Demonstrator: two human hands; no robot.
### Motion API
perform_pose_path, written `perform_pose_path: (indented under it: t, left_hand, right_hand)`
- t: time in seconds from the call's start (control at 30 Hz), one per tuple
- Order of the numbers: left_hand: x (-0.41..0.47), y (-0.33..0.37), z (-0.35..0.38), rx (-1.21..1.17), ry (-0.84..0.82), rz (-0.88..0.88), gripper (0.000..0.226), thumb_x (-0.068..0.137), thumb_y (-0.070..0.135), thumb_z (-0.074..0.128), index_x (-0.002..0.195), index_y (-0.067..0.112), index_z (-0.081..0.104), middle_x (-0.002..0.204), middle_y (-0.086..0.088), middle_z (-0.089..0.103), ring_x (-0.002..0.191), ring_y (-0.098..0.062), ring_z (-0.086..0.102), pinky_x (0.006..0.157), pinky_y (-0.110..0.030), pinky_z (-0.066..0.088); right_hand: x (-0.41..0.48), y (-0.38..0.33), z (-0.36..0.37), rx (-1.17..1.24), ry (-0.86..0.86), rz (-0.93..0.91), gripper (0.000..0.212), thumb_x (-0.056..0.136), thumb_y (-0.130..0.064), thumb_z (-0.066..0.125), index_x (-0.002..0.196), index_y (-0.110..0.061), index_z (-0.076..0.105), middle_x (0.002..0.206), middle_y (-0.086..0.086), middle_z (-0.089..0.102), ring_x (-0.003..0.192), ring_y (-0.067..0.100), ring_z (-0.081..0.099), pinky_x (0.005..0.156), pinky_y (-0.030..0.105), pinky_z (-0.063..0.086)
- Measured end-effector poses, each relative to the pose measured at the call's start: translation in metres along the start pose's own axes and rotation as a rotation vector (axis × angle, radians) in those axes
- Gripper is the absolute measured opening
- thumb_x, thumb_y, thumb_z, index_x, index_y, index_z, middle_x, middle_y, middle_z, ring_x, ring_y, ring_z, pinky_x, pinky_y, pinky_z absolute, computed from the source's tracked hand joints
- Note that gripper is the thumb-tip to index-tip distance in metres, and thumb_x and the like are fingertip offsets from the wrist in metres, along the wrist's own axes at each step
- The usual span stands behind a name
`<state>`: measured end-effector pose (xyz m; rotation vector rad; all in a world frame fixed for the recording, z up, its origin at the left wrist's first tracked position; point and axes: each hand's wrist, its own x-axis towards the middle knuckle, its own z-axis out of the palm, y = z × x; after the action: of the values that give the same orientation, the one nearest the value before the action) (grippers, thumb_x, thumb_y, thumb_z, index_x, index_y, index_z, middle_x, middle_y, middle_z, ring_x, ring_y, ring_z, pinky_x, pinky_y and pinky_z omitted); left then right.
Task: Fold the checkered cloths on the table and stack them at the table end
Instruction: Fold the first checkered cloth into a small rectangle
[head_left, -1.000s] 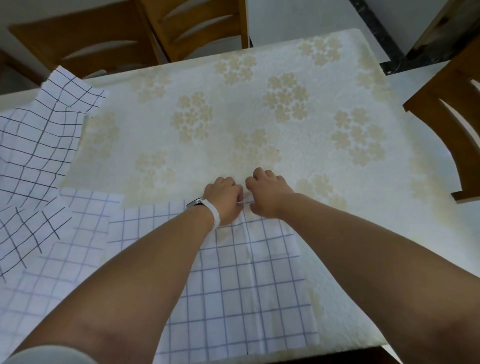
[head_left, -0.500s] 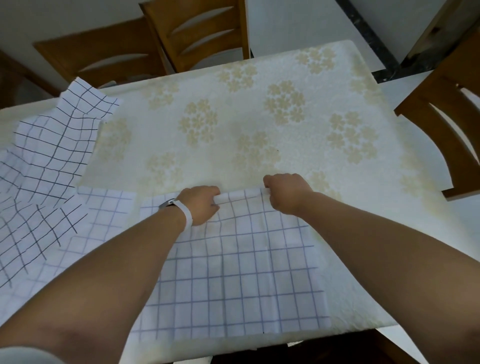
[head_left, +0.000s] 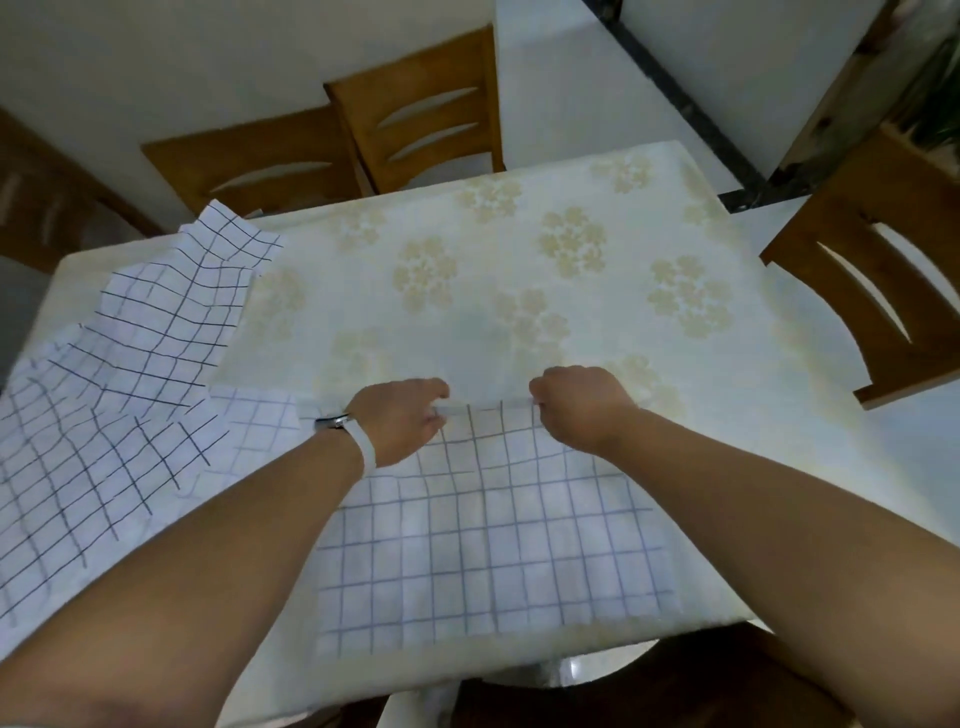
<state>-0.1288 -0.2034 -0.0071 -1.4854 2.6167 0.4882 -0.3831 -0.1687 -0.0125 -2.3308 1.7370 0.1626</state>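
A white checkered cloth (head_left: 493, 545) with blue-grey lines lies flat on the table near its front edge. My left hand (head_left: 402, 418), with a white wristband, pinches the cloth's far edge on the left. My right hand (head_left: 579, 405) pinches the same far edge a short way to the right. That edge is slightly lifted between the two hands. A second checkered cloth (head_left: 104, 415) with darker lines lies rumpled at the table's left side, overlapping a paler checkered cloth (head_left: 254, 426) beneath it.
The table (head_left: 519, 291) wears a cream cover with pale flower prints. Wooden chairs stand at the far side (head_left: 415, 135) and at the right (head_left: 883, 280). Another chair back (head_left: 249, 166) sits at the far left.
My two hands, close together at the cloth's far edge a second ago, have slid apart along that edge. The view has tilted up, showing more of the far chairs.
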Motion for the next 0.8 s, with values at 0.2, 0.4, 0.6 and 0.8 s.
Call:
perform_pose_path:
  t: [0.2,0.4,0.6,0.8]
  left_hand:
    - [-0.05,-0.021,0.0,0.174,0.004,0.042,0.019,0.095,0.028,0.048,0.099,0.019,0.063,0.096,-0.001,0.063,0.086,-0.025,0.061,0.066,-0.034,0.049]
    - [-0.116,-0.013,0.027,0.114,0.268,0.169,0.018,0.083,0.021,0.052,0.074,0.018,0.066,0.069,0.003,0.061,0.054,-0.019,0.059,0.04,-0.022,0.035]
    - [-0.164,-0.004,0.069,0.078,0.184,0.128,0.018,0.075,0.025,0.054,0.08,0.024,0.071,0.08,0.012,0.068,0.064,-0.01,0.064,0.043,-0.023,0.046]
    - [-0.176,0.001,0.103,0.069,-0.036,0.019,0.013,0.08,0.018,0.06,0.091,0.02,0.066,0.093,0.008,0.062,0.083,-0.017,0.06,0.059,-0.03,0.049]
  right_hand:
    - [-0.043,-0.011,-0.002,-0.131,0.143,-0.099,0.016,0.068,-0.007,0.073,0.07,-0.01,0.057,0.067,0.007,0.053,0.055,0.029,0.054,0.048,0.027,0.024]
    - [-0.102,-0.017,0.02,-0.104,0.221,-0.148,0.015,0.065,-0.005,0.072,0.062,-0.012,0.059,0.061,0.004,0.049,0.045,0.025,0.048,0.044,0.023,0.022]
    - [-0.152,-0.028,0.065,-0.077,0.145,-0.12,0.02,0.082,-0.023,0.047,0.078,-0.018,0.066,0.077,-0.001,0.06,0.059,0.022,0.058,0.044,0.026,0.038]
    - [-0.168,-0.05,0.099,-0.092,-0.013,-0.069,0.02,0.075,-0.026,0.065,0.091,-0.016,0.071,0.096,0.003,0.069,0.073,0.023,0.067,0.045,0.031,0.052]
